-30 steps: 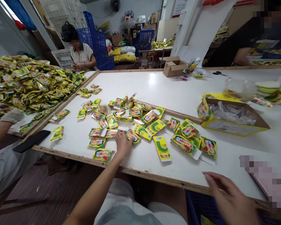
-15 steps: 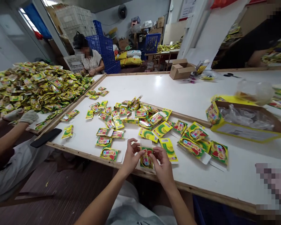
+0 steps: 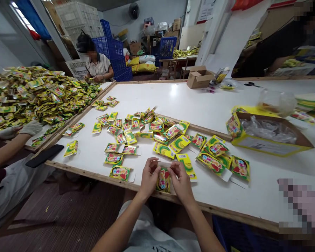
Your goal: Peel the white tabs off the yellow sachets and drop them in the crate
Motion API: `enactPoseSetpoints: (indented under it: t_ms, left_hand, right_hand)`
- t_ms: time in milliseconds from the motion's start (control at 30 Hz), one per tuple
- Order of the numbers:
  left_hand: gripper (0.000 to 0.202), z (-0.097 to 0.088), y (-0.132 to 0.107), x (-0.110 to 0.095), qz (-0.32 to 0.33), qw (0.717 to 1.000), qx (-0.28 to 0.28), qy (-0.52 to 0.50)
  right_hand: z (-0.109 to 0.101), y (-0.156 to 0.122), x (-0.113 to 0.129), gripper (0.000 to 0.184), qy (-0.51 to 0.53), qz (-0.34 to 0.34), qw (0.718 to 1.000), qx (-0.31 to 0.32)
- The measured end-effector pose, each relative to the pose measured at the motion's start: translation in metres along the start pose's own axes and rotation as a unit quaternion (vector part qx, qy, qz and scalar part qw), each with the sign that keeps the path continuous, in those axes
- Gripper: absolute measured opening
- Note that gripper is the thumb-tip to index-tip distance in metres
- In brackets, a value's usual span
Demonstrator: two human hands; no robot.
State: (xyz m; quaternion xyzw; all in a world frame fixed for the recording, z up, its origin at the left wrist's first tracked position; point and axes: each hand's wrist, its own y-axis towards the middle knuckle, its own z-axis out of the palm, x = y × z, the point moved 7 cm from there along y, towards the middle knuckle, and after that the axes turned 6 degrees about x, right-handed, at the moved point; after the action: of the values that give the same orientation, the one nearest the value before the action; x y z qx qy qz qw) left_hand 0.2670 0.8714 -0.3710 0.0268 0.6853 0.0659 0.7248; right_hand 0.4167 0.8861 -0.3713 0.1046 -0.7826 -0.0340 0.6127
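My left hand (image 3: 148, 176) and my right hand (image 3: 182, 181) pinch the two sides of one yellow-green candy packet (image 3: 163, 180), held upright just above the near edge of the white table (image 3: 189, 101). Its white top flap sits between my fingertips. Several more packets of the same kind (image 3: 157, 134) lie scattered on the table right beyond my hands. One packet (image 3: 119, 172) lies close to my left hand and another (image 3: 187, 164) lies beside my right.
An open yellow carton with clear plastic inside (image 3: 267, 134) stands at the right. A large heap of packets (image 3: 28, 94) covers the left table, where a gloved hand (image 3: 28, 128) rests. A black phone (image 3: 44, 155) lies at the table corner. A small cardboard box (image 3: 199, 77) sits far back.
My left hand picked a packet off the table and my right hand came up from the lower right to join it. Both now hold the packet, lower and nearer the table edge.
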Motion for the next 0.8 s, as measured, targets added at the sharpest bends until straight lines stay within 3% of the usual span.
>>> enactPoseSetpoints:
  t_ms: [67, 167, 367, 800]
  left_hand:
    - [0.021, 0.003, 0.0, 0.0, -0.002, 1.0, 0.023, 0.021]
    - [0.018, 0.004, -0.003, -0.006, 0.005, 0.997, 0.049, 0.065]
    - [0.016, 0.004, -0.008, -0.017, 0.006, 0.995, 0.031, 0.09]
    - [0.017, -0.001, -0.004, -0.008, -0.01, 0.997, 0.011, 0.082]
  right_hand:
    - [0.0, -0.003, -0.002, 0.028, 0.017, -0.004, 1.0, -0.011]
    - [0.003, -0.007, 0.004, 0.026, -0.013, -0.014, 1.0, 0.02]
    - [-0.002, -0.009, 0.021, 0.024, -0.047, -0.028, 0.998, 0.011]
    - [0.001, -0.006, 0.023, 0.023, -0.032, -0.011, 0.999, 0.01]
